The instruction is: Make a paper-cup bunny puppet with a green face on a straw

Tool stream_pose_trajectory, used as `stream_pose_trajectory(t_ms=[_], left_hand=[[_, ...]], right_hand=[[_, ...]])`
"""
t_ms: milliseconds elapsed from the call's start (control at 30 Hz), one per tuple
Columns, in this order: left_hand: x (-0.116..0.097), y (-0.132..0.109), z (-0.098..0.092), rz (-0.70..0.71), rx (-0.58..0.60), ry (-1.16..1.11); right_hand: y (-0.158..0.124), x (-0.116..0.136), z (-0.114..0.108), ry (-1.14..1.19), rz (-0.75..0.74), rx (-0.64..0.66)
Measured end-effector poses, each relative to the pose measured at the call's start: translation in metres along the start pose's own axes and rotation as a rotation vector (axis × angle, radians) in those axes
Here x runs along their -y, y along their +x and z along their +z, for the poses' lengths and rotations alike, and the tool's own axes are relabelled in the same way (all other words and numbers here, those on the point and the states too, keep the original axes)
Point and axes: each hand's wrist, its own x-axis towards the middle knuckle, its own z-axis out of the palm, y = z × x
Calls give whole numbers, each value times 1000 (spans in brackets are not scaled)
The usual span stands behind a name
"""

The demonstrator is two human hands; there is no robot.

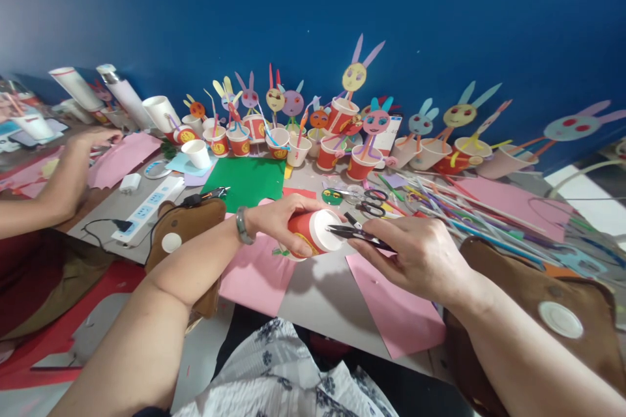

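Note:
My left hand [278, 221] is wrapped round a red and white paper cup [306, 232], tilted on its side above the table. The cup's white bottom faces right. In my right hand [411, 257] is a pair of black-handled scissors [359, 234], its tip touching the cup's white bottom; whether the tip has gone through I cannot tell. Pink paper sheets [264, 280] lie beneath both hands. Just behind the cup rest two more pairs of scissors [374, 202] and a small green piece with yellow marks [332, 196].
Paper cups with rabbit-faced figures [376, 122] line the blue wall. Pipe cleaners [489, 221] and a brown pouch [552, 339] lie at right. Leftward are a green sheet [239, 179], a glue gun [208, 195], a power strip [151, 208] and another person's arm [53, 189].

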Motion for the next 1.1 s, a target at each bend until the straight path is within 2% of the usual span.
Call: stream_pose_trajectory(t_ms=[667, 900, 1100], left_hand=[[2, -3, 2, -19, 79, -107], [-1, -3, 4, -85, 84, -146], [4, -7, 2, -134, 76, -158]], right_hand=[[0, 3, -2, 132, -25, 69], [0, 4, -3, 183, -12, 86], [-2, 4, -2, 234, 6, 107]])
